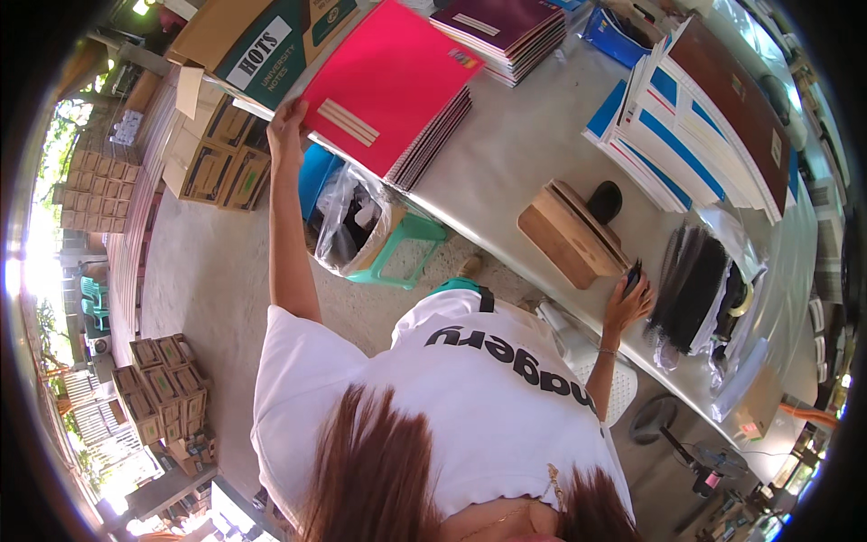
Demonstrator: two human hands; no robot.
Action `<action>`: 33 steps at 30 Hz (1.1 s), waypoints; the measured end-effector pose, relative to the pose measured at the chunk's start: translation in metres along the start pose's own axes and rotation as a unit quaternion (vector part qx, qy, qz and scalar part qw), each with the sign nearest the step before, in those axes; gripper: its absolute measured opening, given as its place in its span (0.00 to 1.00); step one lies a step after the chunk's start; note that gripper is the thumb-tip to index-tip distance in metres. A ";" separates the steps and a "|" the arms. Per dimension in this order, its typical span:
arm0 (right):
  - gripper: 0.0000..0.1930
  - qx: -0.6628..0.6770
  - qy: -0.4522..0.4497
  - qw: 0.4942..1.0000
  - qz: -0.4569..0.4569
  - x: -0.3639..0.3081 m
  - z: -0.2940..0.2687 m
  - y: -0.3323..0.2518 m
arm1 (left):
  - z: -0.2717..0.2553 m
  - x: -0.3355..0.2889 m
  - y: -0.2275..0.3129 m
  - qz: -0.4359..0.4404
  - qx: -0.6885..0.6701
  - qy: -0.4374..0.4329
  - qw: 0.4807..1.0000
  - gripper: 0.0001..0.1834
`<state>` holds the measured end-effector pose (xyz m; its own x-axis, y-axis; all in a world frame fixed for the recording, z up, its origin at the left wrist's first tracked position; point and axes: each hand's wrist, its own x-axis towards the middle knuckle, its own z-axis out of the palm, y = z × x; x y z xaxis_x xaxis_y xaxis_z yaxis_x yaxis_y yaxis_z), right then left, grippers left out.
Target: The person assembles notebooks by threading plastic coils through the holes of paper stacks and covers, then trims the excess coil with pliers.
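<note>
A stack of spiral notebooks with a red top cover sits at the table's far left edge. My left hand is at the stack's left corner, fingers curled against its edge beside the green and brown box; the fingertips are partly hidden. Over the table's near edge, to the right, my right hand is closed around a small black object, its kind unclear. Just left of that hand lies a wooden block-like holder, with a dark rounded thing behind it.
Purple notebooks stand behind the red ones. A tall, leaning notebook stack is at the right. Black mesh-like material and plastic lie near my right hand. Below the table are a lined bin and a green stool. Cartons stand left.
</note>
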<state>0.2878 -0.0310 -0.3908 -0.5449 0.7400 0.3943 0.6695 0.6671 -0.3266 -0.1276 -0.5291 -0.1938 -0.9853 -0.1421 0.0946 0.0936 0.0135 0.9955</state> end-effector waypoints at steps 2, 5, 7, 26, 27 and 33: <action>0.25 -0.005 0.005 1.000 -0.001 0.001 -0.001 -0.002 | -0.016 0.012 -0.029 -0.064 0.024 0.039 0.997 0.16; 0.25 -0.021 0.004 1.000 0.000 0.002 -0.001 -0.004 | -0.039 0.027 -0.074 -0.087 0.023 0.047 0.995 0.16; 0.25 -0.036 0.008 0.999 -0.001 0.002 -0.001 -0.002 | -0.033 0.025 -0.087 -0.091 0.025 0.047 0.994 0.16; 0.25 -0.046 0.011 0.999 0.000 0.003 -0.002 -0.004 | -0.038 0.026 -0.105 -0.032 0.144 -0.038 0.988 0.20; 0.25 -0.047 0.011 0.999 0.001 0.004 -0.002 -0.005 | -0.037 0.026 -0.105 -0.028 0.140 -0.041 0.989 0.20; 0.24 -0.056 0.018 0.998 -0.001 0.004 -0.004 -0.007 | -0.035 0.024 -0.101 -0.045 0.224 -0.053 0.972 0.23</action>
<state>0.2832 -0.0330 -0.3836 -0.5301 0.7333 0.4258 0.7210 0.6541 -0.2288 -0.1558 -0.5684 -0.2917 -0.9980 -0.0605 -0.0170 -0.0419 0.4381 0.8979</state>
